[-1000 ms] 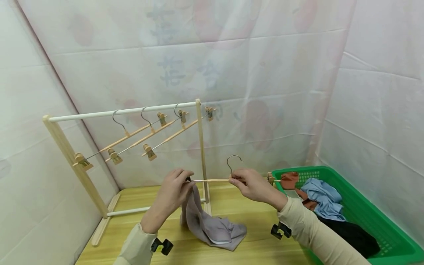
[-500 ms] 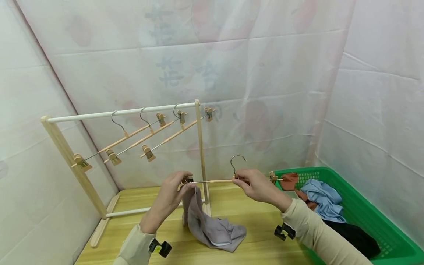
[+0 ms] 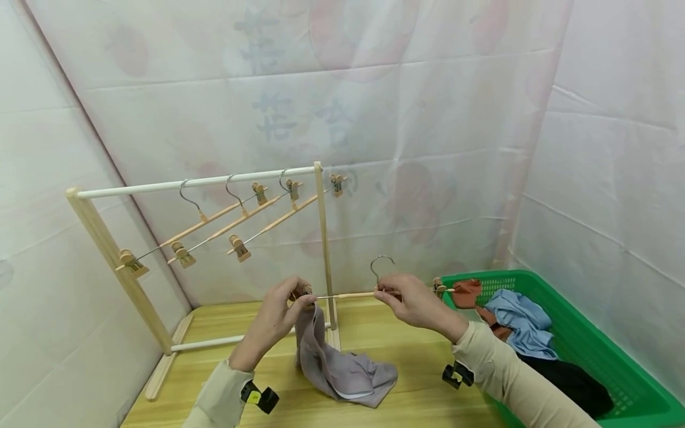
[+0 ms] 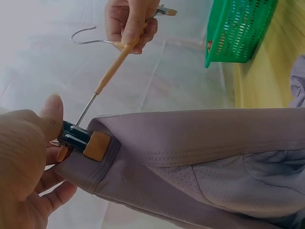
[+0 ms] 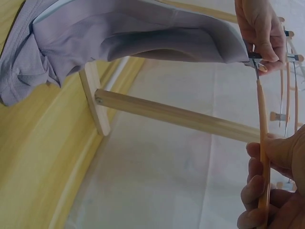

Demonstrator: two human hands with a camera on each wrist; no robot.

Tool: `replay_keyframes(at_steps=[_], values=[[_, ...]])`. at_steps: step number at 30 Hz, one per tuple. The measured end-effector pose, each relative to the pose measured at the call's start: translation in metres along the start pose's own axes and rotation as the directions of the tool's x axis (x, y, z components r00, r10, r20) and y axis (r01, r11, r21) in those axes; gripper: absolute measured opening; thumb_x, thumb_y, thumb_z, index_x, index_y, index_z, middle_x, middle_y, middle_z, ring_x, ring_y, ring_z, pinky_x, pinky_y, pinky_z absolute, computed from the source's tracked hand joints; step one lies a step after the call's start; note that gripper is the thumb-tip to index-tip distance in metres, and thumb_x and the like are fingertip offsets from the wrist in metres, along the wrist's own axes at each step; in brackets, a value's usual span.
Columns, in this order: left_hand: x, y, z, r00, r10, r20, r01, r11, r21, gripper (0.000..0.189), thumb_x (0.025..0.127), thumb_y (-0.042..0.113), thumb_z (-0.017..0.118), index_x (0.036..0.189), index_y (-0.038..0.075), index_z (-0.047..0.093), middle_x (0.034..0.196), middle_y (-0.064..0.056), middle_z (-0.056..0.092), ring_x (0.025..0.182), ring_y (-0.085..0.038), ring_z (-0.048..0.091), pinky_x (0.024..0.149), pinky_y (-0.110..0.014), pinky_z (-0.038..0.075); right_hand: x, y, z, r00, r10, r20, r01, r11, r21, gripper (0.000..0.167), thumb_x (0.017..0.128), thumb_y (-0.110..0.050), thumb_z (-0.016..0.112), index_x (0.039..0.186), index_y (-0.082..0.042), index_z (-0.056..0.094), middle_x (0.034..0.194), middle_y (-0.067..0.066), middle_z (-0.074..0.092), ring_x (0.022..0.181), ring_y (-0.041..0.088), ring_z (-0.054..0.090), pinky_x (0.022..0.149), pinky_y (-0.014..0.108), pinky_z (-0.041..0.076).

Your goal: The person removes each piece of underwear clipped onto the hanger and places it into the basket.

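My right hand [image 3: 414, 301] grips the wooden middle bar of a clip hanger [image 3: 353, 295], just by its metal hook [image 3: 374, 264]. At the hanger's left end, my left hand [image 3: 271, 321] pinches the clip [image 4: 76, 137] between thumb and fingers. That clip's wooden pad [image 4: 97, 146] sits on the hemmed edge of a greyish-mauve garment [image 3: 342, 371] with stitched seams. The cloth hangs down from the clip, and its lower part lies on the table. Beyond my right hand, the hanger's other clip [image 3: 439, 288] holds no cloth.
To the left stands a wooden rack with a white rail [image 3: 198, 181]; several clip hangers [image 3: 241, 217] hang from it. A green basket [image 3: 583, 321] at the right holds blue cloth [image 3: 521, 321], rust-coloured cloth [image 3: 468, 293] and black cloth [image 3: 572, 383]. Beneath is a wood-grain table [image 3: 428, 380].
The left fingers have shifted slightly at the clip, and more of the clip shows now. The hanger has moved slightly right, then slightly back left; the garment has scarcely moved.
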State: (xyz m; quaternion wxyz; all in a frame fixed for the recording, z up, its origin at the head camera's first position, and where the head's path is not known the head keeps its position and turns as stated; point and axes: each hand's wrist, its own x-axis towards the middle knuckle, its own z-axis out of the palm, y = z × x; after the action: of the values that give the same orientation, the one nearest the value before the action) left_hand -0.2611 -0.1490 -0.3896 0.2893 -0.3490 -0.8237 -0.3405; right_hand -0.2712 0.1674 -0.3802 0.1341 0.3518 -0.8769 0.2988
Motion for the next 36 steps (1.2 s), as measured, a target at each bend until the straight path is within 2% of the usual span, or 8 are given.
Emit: replay_keyframes(at_steps=[4,8,11,16,22,28,36], values=[[-0.0001,-0.0017,0.0000,1.000,-0.014,-0.005,0.014,0.999,-0.031,0.007,0.095,0.010,0.070,0.100,0.012,0.065,0.085,0.005,0.066,0.073,-0.002,0.054,0.063,-0.023,0.048,0.0007,0.0006,0.0017,1.000,-0.014,-0.008,0.014,1.000,-0.009,0.014,0.103,-0.022,0.061,0.090,-0.024,0.065,0.076,-0.010,0.058,0.060,0.003,0.045,0.057,0.022,0.042],[-0.0005,-0.0031,0.0002,0.999,-0.048,-0.004,0.047,0.997,-0.055,0.007,0.096,0.010,0.069,0.101,0.015,0.066,0.084,0.005,0.066,0.071,-0.002,0.053,0.060,-0.024,0.047,0.0014,0.0005,0.0026,1.000,-0.020,-0.013,0.019,1.000,-0.013,0.015,0.103,-0.024,0.060,0.090,-0.024,0.065,0.075,-0.009,0.058,0.060,0.002,0.044,0.057,0.022,0.041],[-0.0008,-0.0040,0.0003,0.997,-0.079,0.009,0.079,0.994,-0.080,0.002,0.098,0.013,0.067,0.100,0.013,0.067,0.084,0.005,0.066,0.071,-0.004,0.053,0.061,-0.026,0.047,0.0018,0.0004,0.0034,1.000,-0.024,-0.014,0.024,1.000,-0.013,0.015,0.103,-0.024,0.060,0.089,-0.024,0.065,0.075,-0.010,0.058,0.061,0.002,0.044,0.058,0.022,0.042],[-0.0013,-0.0038,-0.0006,0.996,-0.091,0.022,0.093,0.989,-0.116,0.010,0.100,0.015,0.065,0.100,0.006,0.068,0.084,0.002,0.067,0.071,-0.006,0.053,0.061,-0.026,0.046,0.0024,0.0004,0.0043,0.999,-0.029,-0.016,0.029,1.000,-0.006,0.014,0.103,-0.022,0.061,0.090,-0.023,0.066,0.076,-0.010,0.059,0.062,0.002,0.046,0.060,0.022,0.044],[-0.0002,-0.0038,-0.0012,0.996,-0.087,0.005,0.087,0.992,-0.092,0.004,0.099,0.015,0.066,0.097,0.012,0.068,0.083,0.004,0.067,0.073,-0.005,0.055,0.065,-0.026,0.048,0.0043,0.0009,0.0040,0.999,-0.041,-0.014,0.041,0.999,-0.007,0.014,0.103,-0.021,0.061,0.090,-0.023,0.066,0.075,-0.002,0.061,0.060,0.002,0.044,0.058,0.022,0.043],[0.0010,-0.0031,-0.0013,0.996,-0.093,-0.010,0.092,0.994,-0.067,0.004,0.097,0.015,0.068,0.094,0.015,0.068,0.082,0.005,0.067,0.075,-0.004,0.057,0.068,-0.026,0.050,0.0062,0.0010,0.0042,0.999,-0.051,-0.020,0.050,0.999,-0.020,0.015,0.103,-0.021,0.062,0.087,-0.023,0.064,0.072,-0.009,0.055,0.059,0.001,0.041,0.056,0.021,0.041],[0.0024,-0.0002,-0.0019,0.991,-0.136,0.010,0.136,0.990,-0.044,0.003,0.098,0.018,0.068,0.097,0.016,0.067,0.083,0.007,0.069,0.074,-0.005,0.062,0.064,-0.026,0.049,0.0068,0.0006,0.0037,0.999,-0.031,-0.013,0.031,0.999,-0.016,0.016,0.103,-0.022,0.061,0.088,-0.023,0.064,0.071,-0.009,0.054,0.058,0.002,0.040,0.056,0.020,0.039]])
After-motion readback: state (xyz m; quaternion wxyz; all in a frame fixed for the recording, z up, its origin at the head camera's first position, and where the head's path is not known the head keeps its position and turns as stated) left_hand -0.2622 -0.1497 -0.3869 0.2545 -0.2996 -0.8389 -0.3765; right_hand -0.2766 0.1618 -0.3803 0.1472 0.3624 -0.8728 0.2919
